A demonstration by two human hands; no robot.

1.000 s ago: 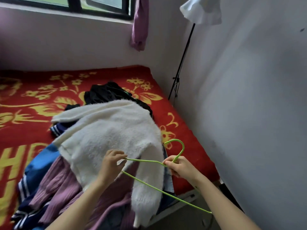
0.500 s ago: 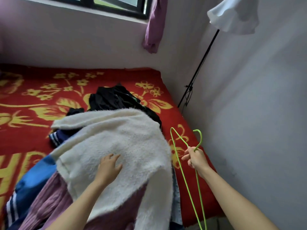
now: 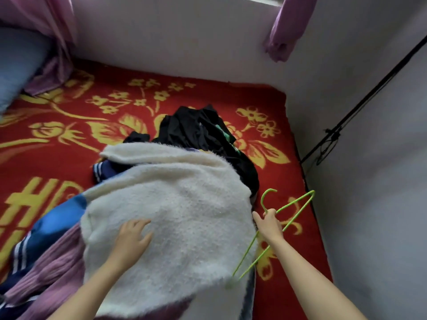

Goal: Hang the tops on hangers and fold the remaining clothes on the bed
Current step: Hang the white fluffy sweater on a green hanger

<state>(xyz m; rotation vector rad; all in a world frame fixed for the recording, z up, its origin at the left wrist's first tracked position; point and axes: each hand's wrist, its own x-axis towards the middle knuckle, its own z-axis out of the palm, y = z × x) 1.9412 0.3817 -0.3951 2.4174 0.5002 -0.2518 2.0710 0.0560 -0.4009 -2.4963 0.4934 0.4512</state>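
Note:
A fluffy white sweater (image 3: pixel 180 204) lies spread over a pile of clothes on the red bed (image 3: pixel 69 139). My left hand (image 3: pixel 132 236) rests flat on the sweater near its lower left part, fingers spread. My right hand (image 3: pixel 269 224) grips a thin green hanger (image 3: pixel 291 204) just below its hook, at the sweater's right edge. The hanger's lower end slants down over the sweater's corner. Under the sweater lie a purple ribbed garment (image 3: pixel 53 269), a blue striped garment (image 3: pixel 48 227) and black clothes (image 3: pixel 201 132).
The bed's red cover has yellow flowers and fills the corner. White walls (image 3: pixel 369 204) close in at the back and right. A black stand pole (image 3: pixel 355 112) leans along the right wall. Purple curtains (image 3: pixel 286 31) hang above; a blue pillow (image 3: pixel 16 63) sits far left.
My left hand let go of the hanger and came down flat on the sweater. My right hand turned the hanger and carried it to the sweater's right edge. The view tilted down.

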